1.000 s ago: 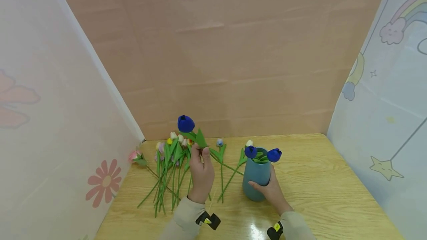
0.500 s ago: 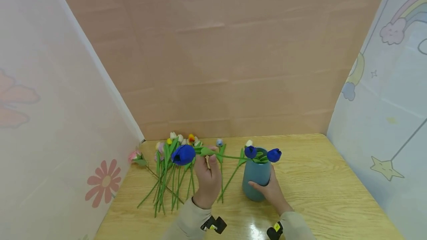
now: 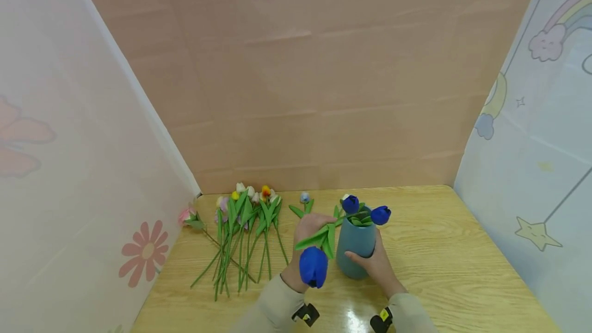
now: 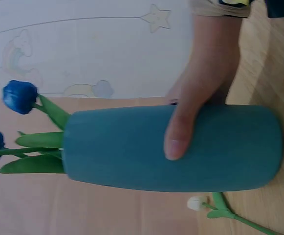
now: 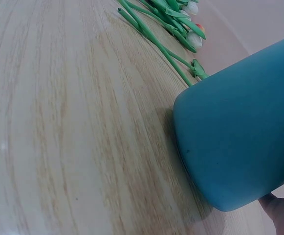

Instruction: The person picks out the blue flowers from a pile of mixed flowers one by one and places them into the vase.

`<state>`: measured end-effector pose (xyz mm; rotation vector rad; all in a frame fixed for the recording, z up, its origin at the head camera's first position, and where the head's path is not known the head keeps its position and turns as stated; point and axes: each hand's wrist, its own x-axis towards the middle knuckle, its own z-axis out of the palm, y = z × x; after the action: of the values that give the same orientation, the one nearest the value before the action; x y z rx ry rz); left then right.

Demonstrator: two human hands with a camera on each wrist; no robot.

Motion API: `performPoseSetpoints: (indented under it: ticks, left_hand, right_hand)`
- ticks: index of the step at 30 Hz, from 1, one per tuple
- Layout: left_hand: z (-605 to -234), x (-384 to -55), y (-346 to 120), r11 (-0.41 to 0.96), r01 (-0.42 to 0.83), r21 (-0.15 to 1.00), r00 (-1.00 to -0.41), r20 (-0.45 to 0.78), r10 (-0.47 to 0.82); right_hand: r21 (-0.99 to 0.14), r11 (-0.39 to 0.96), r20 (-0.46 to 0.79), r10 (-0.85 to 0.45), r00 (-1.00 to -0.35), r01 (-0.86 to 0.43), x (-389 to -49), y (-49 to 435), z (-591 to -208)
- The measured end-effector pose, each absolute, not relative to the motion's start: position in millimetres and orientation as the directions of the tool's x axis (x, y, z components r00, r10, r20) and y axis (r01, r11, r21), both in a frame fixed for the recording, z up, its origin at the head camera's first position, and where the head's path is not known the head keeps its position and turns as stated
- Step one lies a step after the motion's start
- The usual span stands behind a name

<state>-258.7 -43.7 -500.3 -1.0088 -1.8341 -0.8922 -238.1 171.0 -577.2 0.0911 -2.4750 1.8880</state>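
Note:
A blue-green vase (image 3: 355,248) stands upright on the table, with two blue tulips (image 3: 381,215) rising from its mouth. My right hand (image 3: 376,266) grips the lower side of the vase, its thumb (image 4: 178,139) across the front in the left wrist view. To the left of the vase, my left hand (image 3: 302,235) holds another blue tulip (image 3: 313,266), bloom tipped down toward me. Its leaves hide part of the hand, and its stem end points toward the vase's mouth. In the right wrist view, the vase (image 5: 244,122) base sits on the wood.
Several tulips (image 3: 250,220) in white, yellow, purple and orange lie in a pile at left, beside a pink rose (image 3: 187,216). A pale blue tulip (image 3: 304,198) and a white tulip (image 4: 196,203) lie behind the vase and left hand. A brown backdrop (image 3: 319,91) closes off the back.
My left hand has moved right toward the vase, and its blue tulip has swung from bloom up, through level, to bloom down. The right hand and vase have stayed put.

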Motion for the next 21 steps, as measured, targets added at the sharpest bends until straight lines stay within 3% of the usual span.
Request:
performPoseSetpoints:
  ticks: [1,2,4,9,12,21]
  left_hand:
    - [-492.4,-247.2,-39.0,0.418,0.886,0.201,-0.331,0.905,0.267]
    - [-485.5,-238.5,-34.7,0.396,0.901,0.174,-0.286,0.927,0.243]
    - [-472.2,-223.9,-28.2,0.382,0.905,0.188,-0.284,0.935,0.213]
    - [-453.8,-214.3,-20.3,0.554,0.826,0.102,-0.319,0.895,0.311]
    - [-445.4,-211.7,-17.7,0.668,0.744,0.018,-0.354,0.859,0.37]
    - [-455.0,-217.4,-2.9,0.79,0.612,-0.001,-0.523,0.75,0.406]
  right_hand:
    - [-0.963,0.261,0.056,-0.03,-0.998,-0.062,-237.7,170.7,-576.7]
    - [-0.964,0.258,0.056,-0.031,-0.998,-0.062,-237.2,170.5,-576.3]
    - [-0.966,0.249,0.062,-0.034,-0.998,-0.068,-236.9,170.4,-576.0]
    - [-0.973,0.219,0.064,-0.05,-0.997,-0.073,-237.9,170.8,-577.0]
    - [-0.975,0.212,0.051,-0.053,-0.997,-0.062,-239.1,170.7,-577.9]
    - [-0.966,0.245,0.079,-0.042,-0.996,-0.087,-238.0,171.6,-580.0]
